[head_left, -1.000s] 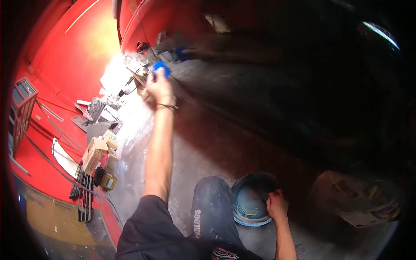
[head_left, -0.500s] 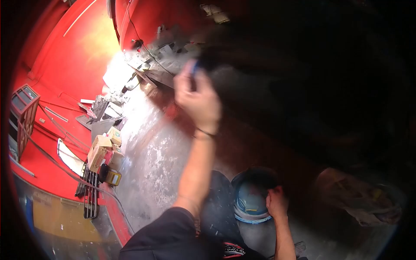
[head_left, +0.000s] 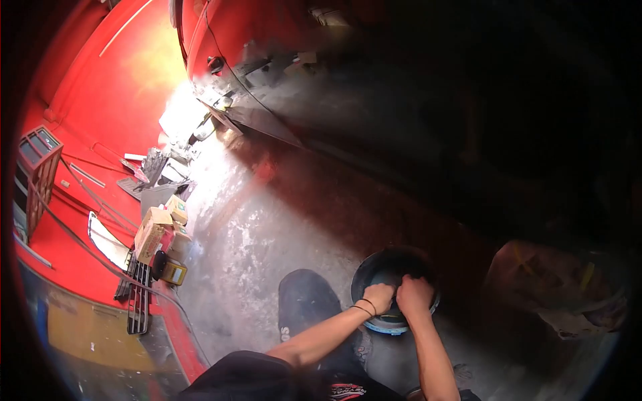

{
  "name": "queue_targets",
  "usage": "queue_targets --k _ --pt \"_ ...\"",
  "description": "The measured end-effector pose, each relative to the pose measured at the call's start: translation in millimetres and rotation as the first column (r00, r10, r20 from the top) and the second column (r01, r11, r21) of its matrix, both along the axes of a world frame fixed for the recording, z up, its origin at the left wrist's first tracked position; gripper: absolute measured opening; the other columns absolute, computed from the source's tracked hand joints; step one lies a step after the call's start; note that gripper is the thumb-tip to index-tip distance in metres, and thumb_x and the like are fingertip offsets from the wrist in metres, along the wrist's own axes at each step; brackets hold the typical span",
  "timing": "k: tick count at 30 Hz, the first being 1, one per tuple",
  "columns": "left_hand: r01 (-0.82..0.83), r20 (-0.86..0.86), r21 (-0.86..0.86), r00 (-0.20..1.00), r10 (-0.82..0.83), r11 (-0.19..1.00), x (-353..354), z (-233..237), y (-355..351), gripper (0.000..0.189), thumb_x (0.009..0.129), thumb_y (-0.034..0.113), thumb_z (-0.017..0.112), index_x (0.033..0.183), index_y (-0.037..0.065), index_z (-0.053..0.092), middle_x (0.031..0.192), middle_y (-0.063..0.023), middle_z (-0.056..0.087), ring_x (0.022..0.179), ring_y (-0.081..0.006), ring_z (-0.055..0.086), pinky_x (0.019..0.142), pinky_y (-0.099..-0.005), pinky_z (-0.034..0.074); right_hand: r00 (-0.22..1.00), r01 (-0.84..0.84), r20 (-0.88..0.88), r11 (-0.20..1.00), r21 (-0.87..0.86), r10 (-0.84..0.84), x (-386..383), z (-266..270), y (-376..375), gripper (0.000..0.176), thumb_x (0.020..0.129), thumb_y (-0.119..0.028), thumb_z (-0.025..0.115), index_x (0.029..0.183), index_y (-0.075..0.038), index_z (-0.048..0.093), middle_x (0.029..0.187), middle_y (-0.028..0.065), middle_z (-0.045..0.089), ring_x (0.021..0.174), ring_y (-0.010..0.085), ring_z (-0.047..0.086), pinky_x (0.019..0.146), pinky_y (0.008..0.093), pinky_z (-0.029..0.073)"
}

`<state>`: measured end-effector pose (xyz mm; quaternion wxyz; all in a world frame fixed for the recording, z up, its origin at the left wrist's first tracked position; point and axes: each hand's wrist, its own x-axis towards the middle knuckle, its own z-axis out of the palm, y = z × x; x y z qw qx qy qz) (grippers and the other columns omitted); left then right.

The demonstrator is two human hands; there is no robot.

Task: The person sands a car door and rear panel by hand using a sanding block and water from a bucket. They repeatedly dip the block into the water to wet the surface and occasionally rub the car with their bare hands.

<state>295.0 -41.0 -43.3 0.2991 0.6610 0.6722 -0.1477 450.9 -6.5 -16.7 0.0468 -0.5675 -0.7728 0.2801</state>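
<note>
Both of my hands are low over a round bucket [head_left: 388, 329] with a blue lower rim, standing on the floor in front of me. My left hand [head_left: 379, 299], with a dark band at the wrist, is closed in a fist over the bucket's left side. Close beside it, my right hand [head_left: 414, 295] is also closed, knuckles up, over the right side. Whatever the fingers hold is hidden beneath the hands. The bucket's inside is dark, and its contents cannot be made out.
A crumpled, pale bag [head_left: 528, 281] lies right of the bucket. To the left are cardboard boxes [head_left: 154, 234], a yellow-and-black device [head_left: 174, 273], a black grille [head_left: 139, 294] and a cable. A large dark surface fills the upper right. Bright light falls on the red wall [head_left: 100, 87].
My left hand has come down from the dark surface, where it held something small and blue, to the bucket. My right hand has moved slightly left and up over the bucket.
</note>
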Motion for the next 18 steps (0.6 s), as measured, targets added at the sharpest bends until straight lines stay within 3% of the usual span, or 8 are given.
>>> queue_targets --k 2,6,8,11,12,15,17,18 --pt "-0.087 0.007 0.105 0.996 0.087 0.991 2.6 -87.7 -9.8 0.036 0.091 0.015 0.070 0.124 0.003 0.077 0.120 -0.0278 0.078 0.121 -0.0436 0.074 0.103 -0.0561 0.060 0.979 -0.084 0.166 0.972 -0.219 0.122 -25.2 -43.2 22.0 0.030 0.095 -0.018 0.068 0.120 -0.009 0.082 0.109 0.0167 0.083 0.111 0.0366 0.078 0.101 0.0469 0.060" --pt "-0.173 0.005 -0.003 0.985 0.173 0.985 3.5 -160.7 -12.8 0.056 0.091 0.024 0.072 0.141 -0.002 0.070 0.135 -0.0288 0.074 0.134 -0.0439 0.069 0.114 -0.0540 0.054 0.992 -0.003 0.126 0.998 -0.065 0.011 -47.0 -279.6 36.0 0.045 0.108 -0.020 0.058 0.150 -0.007 0.068 0.160 0.0198 0.061 0.150 0.0336 0.057 0.127 0.0454 0.044" --pt "-0.163 0.117 -0.191 0.975 0.187 0.968 -9.6 -194.9 2.4 0.066 0.091 0.029 0.072 0.148 -0.003 0.065 0.140 -0.0293 0.071 0.137 -0.0441 0.066 0.118 -0.0524 0.052 0.997 0.007 0.079 1.000 0.014 -0.008 -60.8 -357.8 41.9 0.051 0.110 -0.022 0.057 0.158 -0.007 0.060 0.166 0.0189 0.054 0.155 0.0336 0.051 0.130 0.0442 0.040" --pt "-0.421 0.246 0.073 0.886 0.393 0.904 -14.3 -138.9 -0.4 0.055 0.088 0.032 0.074 0.141 0.018 0.076 0.141 -0.0273 0.072 0.132 -0.0404 0.070 0.116 -0.0491 0.053 0.994 -0.028 -0.111 0.997 -0.077 0.019 -46.5 -286.8 48.1 0.045 0.109 -0.021 0.058 0.150 -0.007 0.068 0.161 0.0195 0.060 0.151 0.0342 0.056 0.128 0.0448 0.043" --pt "-0.554 0.336 0.172 0.810 0.480 0.815 -19.7 -143.5 -3.9 0.050 0.087 0.033 0.076 0.137 0.029 0.079 0.139 -0.0255 0.073 0.129 -0.0404 0.071 0.114 -0.0487 0.055 0.959 -0.252 0.143 0.967 0.043 0.244 -38.7 -195.7 40.1 0.038 0.104 -0.019 0.063 0.138 -0.008 0.077 0.146 0.0194 0.071 0.138 0.0347 0.067 0.118 0.0467 0.052" --pt "-0.732 0.527 -0.136 0.517 0.675 0.668 -41.4 -141.5 -5.3 0.091 0.075 0.056 0.095 0.142 0.000 0.072 0.139 -0.0206 0.076 0.128 -0.0324 0.073 0.111 -0.0396 0.056 0.821 -0.485 0.287 0.868 -0.102 0.493 -15.3 -38.1 70.3 0.032 0.096 -0.016 0.072 0.127 -0.013 0.083 0.125 0.0175 0.081 0.118 0.0361 0.077 0.100 0.0499 0.062" --pt "-0.647 0.636 -0.564 0.055 0.769 0.513 -11.0 1.3 -5.1 0.113 0.083 0.054 0.094 0.168 0.001 0.042 0.153 -0.0114 0.066 0.146 -0.0292 0.057 0.124 -0.0514 0.042 0.775 -0.576 0.274 0.815 -0.065 0.569 -4.0 19.4 91.0 0.032 0.096 -0.016 0.073 0.126 -0.015 0.082 0.121 0.0182 0.081 0.114 0.0377 0.078 0.095 0.0509 0.063" --pt "-0.606 0.669 -0.686 -0.306 0.677 0.403 -4.2 -7.8 -13.8 0.105 0.091 0.049 0.090 0.172 0.008 0.038 0.151 -0.0090 0.066 0.149 -0.0284 0.054 0.126 -0.0575 0.039 0.761 -0.603 0.240 0.794 -0.082 0.603 2.5 56.1 99.5 0.030 0.097 -0.017 0.073 0.125 -0.016 0.082 0.121 0.0186 0.080 0.115 0.0384 0.077 0.096 0.0509 0.063"
